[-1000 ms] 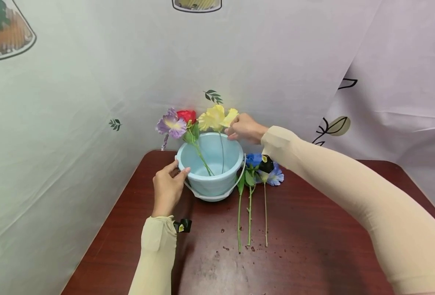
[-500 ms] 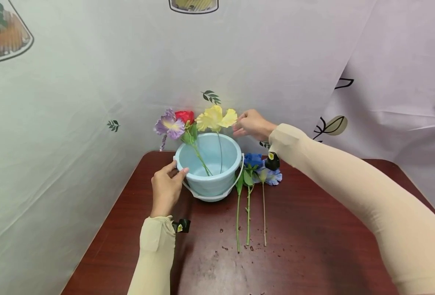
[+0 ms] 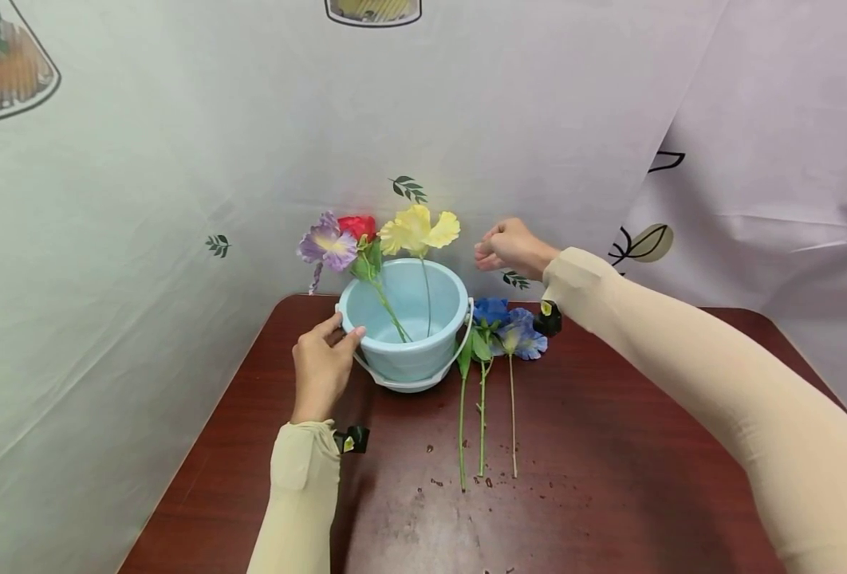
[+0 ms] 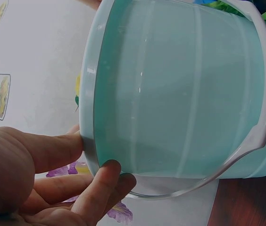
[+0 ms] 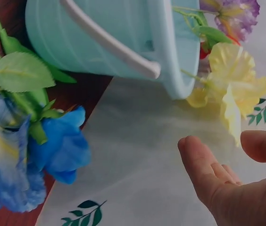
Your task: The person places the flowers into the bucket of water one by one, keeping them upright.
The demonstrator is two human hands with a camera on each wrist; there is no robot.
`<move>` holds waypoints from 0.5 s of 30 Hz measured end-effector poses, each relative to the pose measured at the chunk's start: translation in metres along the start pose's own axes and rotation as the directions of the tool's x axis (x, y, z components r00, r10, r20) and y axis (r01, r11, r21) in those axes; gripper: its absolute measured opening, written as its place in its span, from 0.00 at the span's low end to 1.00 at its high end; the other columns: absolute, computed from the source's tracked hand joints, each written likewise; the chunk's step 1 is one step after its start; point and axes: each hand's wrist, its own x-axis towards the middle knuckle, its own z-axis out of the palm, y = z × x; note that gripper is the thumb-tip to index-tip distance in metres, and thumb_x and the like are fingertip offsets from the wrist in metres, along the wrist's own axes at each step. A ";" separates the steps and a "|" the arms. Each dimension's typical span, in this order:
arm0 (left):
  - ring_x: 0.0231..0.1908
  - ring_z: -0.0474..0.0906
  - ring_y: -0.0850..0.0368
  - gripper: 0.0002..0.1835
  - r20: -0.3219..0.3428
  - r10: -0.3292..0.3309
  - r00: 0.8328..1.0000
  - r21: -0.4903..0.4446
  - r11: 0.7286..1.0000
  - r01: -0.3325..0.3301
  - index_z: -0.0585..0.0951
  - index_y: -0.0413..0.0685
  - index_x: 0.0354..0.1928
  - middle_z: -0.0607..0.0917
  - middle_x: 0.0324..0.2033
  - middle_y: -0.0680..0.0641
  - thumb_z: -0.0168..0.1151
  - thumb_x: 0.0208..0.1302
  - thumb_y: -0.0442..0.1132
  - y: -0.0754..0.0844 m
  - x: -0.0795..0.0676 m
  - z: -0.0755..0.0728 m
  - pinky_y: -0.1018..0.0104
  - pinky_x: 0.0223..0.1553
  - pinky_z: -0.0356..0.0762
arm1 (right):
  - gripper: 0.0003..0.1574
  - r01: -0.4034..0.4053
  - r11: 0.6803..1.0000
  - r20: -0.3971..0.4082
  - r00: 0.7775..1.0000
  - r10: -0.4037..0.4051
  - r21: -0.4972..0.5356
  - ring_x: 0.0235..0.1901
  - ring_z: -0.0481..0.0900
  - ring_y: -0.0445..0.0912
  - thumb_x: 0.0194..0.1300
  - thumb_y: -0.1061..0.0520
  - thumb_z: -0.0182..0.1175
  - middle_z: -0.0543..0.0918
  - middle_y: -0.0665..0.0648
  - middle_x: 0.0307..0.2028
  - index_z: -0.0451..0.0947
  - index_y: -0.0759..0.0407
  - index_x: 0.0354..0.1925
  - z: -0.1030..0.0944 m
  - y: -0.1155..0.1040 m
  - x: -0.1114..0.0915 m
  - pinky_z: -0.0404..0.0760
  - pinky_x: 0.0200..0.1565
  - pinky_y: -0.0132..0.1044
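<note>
A light blue bucket (image 3: 415,359) stands on the table, its handle hanging down at the front. My left hand (image 3: 321,365) grips the bucket's rim at the left, thumb and fingers on either side of it in the left wrist view. Inside the bucket stand a purple flower (image 3: 328,242), a red flower (image 3: 358,227) and a yellow flower (image 3: 416,231), blooms above the rim. My right hand (image 3: 515,245) is in the air right of the yellow flower, apart from it. In the right wrist view its thumb and fingers are apart with nothing between them.
Right of the bucket lie a blue flower (image 3: 491,310), a pale blue flower (image 3: 525,335) and another green stem (image 3: 462,438), stems toward me. Dark specks dot the brown table (image 3: 610,446). A white printed cloth (image 3: 538,119) hangs behind.
My right hand has let go of the yellow flower and moved away to the right. The yellow flower stays standing in the bucket. My left hand keeps its hold on the rim.
</note>
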 end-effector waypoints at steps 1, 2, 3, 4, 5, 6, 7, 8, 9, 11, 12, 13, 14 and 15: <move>0.53 0.79 0.48 0.28 -0.002 0.001 1.000 0.000 1.000 -0.001 0.73 0.38 0.63 0.79 0.57 0.37 0.67 0.63 0.40 0.000 0.000 0.000 0.56 0.50 0.79 | 0.22 0.002 1.000 -0.004 1.000 -0.002 -0.012 0.47 0.80 0.58 0.71 0.67 0.49 0.70 0.75 0.57 0.63 0.78 0.59 -0.002 0.002 -0.001 0.77 0.56 0.47; 0.53 0.79 0.48 0.28 -0.003 0.001 1.000 0.000 1.000 -0.001 0.73 0.38 0.63 0.79 0.56 0.37 0.67 0.63 0.40 0.000 0.000 0.000 0.56 0.50 0.79 | 0.21 0.004 1.000 -0.008 1.000 -0.004 -0.023 0.44 0.81 0.56 0.71 0.66 0.49 0.71 0.74 0.56 0.64 0.77 0.59 -0.003 0.004 -0.002 0.77 0.55 0.48; 0.53 0.79 0.48 0.28 -0.004 0.000 1.000 0.000 1.000 0.000 0.73 0.38 0.63 0.79 0.56 0.37 0.67 0.63 0.40 0.000 0.000 0.000 0.56 0.50 0.79 | 0.21 0.006 0.999 -0.010 1.000 -0.007 -0.036 0.42 0.81 0.54 0.71 0.66 0.49 0.72 0.74 0.55 0.64 0.77 0.58 -0.005 0.006 -0.002 0.78 0.55 0.48; 0.53 0.79 0.48 0.28 -0.005 -0.001 1.000 0.001 1.000 0.001 0.73 0.38 0.63 0.79 0.55 0.36 0.67 0.63 0.40 0.000 0.000 0.000 0.56 0.50 0.79 | 0.21 0.006 0.999 -0.015 1.000 -0.006 -0.047 0.40 0.82 0.53 0.71 0.65 0.50 0.73 0.73 0.54 0.65 0.76 0.58 -0.007 0.009 -0.003 0.78 0.54 0.48; 0.53 0.79 0.48 0.28 -0.006 -0.001 1.000 0.002 1.000 0.001 0.73 0.38 0.64 0.80 0.55 0.36 0.67 0.63 0.40 -0.001 0.000 0.000 0.56 0.50 0.80 | 0.20 0.004 0.999 -0.019 1.000 -0.005 -0.049 0.39 0.82 0.52 0.71 0.64 0.50 0.73 0.73 0.53 0.65 0.76 0.57 -0.008 0.011 -0.004 0.78 0.54 0.48; 0.53 0.79 0.47 0.28 -0.005 -0.002 1.000 0.003 1.000 0.002 0.73 0.38 0.64 0.80 0.55 0.36 0.66 0.63 0.41 -0.001 0.001 0.000 0.55 0.50 0.80 | 0.20 0.003 0.998 -0.021 1.000 -0.004 -0.056 0.38 0.82 0.51 0.72 0.64 0.50 0.74 0.72 0.52 0.65 0.76 0.57 -0.010 0.013 -0.006 0.79 0.53 0.48; 0.53 0.79 0.47 0.29 -0.005 -0.003 1.000 0.003 1.000 0.003 0.73 0.38 0.64 0.80 0.55 0.36 0.66 0.63 0.41 -0.001 0.001 0.000 0.55 0.50 0.80 | 0.20 0.000 0.998 -0.022 1.000 -0.001 -0.061 0.37 0.82 0.49 0.72 0.63 0.50 0.75 0.71 0.50 0.65 0.76 0.57 -0.011 0.016 -0.007 0.79 0.53 0.48; 0.53 0.79 0.47 0.29 -0.004 -0.004 1.000 0.002 1.000 0.004 0.73 0.38 0.64 0.80 0.55 0.36 0.66 0.63 0.41 -0.001 0.000 0.000 0.55 0.50 0.80 | 0.20 -0.005 0.998 -0.023 1.000 0.004 -0.060 0.36 0.83 0.49 0.72 0.63 0.50 0.75 0.71 0.50 0.65 0.76 0.57 -0.012 0.018 -0.008 0.79 0.53 0.48; 0.53 0.79 0.47 0.29 -0.003 -0.004 1.000 0.001 1.000 0.004 0.73 0.38 0.64 0.80 0.55 0.36 0.66 0.63 0.41 -0.001 0.000 0.000 0.55 0.50 0.80 | 0.20 -0.011 0.998 -0.027 1.000 0.010 -0.059 0.36 0.83 0.48 0.72 0.63 0.50 0.76 0.70 0.48 0.66 0.76 0.57 -0.014 0.021 -0.009 0.80 0.52 0.47; 0.52 0.79 0.47 0.28 -0.003 -0.003 1.000 0.000 1.000 0.003 0.73 0.38 0.64 0.80 0.54 0.35 0.66 0.63 0.41 -0.001 0.000 0.000 0.55 0.49 0.80 | 0.21 -0.024 0.998 -0.032 0.999 0.023 -0.049 0.34 0.83 0.47 0.72 0.62 0.50 0.77 0.68 0.46 0.65 0.76 0.57 -0.016 0.026 -0.011 0.81 0.50 0.46; 0.52 0.79 0.46 0.28 -0.002 -0.002 1.000 0.000 1.000 0.002 0.73 0.38 0.64 0.80 0.54 0.35 0.66 0.63 0.40 -0.001 0.000 0.000 0.54 0.49 0.80 | 0.20 -0.030 0.999 -0.035 0.999 0.028 -0.044 0.33 0.83 0.47 0.72 0.62 0.50 0.78 0.66 0.44 0.65 0.76 0.57 -0.018 0.028 -0.011 0.81 0.49 0.45; 0.52 0.79 0.46 0.28 -0.002 -0.001 1.000 0.001 1.000 0.001 0.73 0.38 0.64 0.80 0.54 0.35 0.66 0.63 0.40 -0.001 0.000 0.000 0.54 0.49 0.80 | 0.20 -0.035 0.999 -0.040 0.999 0.033 -0.039 0.33 0.83 0.46 0.72 0.62 0.50 0.79 0.65 0.42 0.66 0.75 0.57 -0.019 0.031 -0.012 0.82 0.48 0.44; 0.52 0.79 0.46 0.28 -0.002 -0.001 1.000 0.001 1.000 0.001 0.73 0.38 0.64 0.80 0.54 0.35 0.66 0.63 0.40 -0.001 0.000 0.000 0.54 0.49 0.80 | 0.20 -0.041 0.999 -0.044 0.998 0.040 -0.031 0.32 0.83 0.46 0.72 0.62 0.50 0.79 0.64 0.41 0.66 0.76 0.57 -0.021 0.034 -0.013 0.82 0.47 0.43; 0.52 0.79 0.47 0.28 -0.001 -0.001 1.000 0.002 1.000 0.001 0.73 0.38 0.64 0.80 0.54 0.35 0.66 0.63 0.40 0.000 0.000 0.000 0.54 0.49 0.80 | 0.20 -0.047 0.999 -0.050 0.998 0.045 -0.025 0.32 0.83 0.45 0.72 0.62 0.50 0.79 0.62 0.40 0.66 0.75 0.57 -0.023 0.037 -0.013 0.83 0.46 0.42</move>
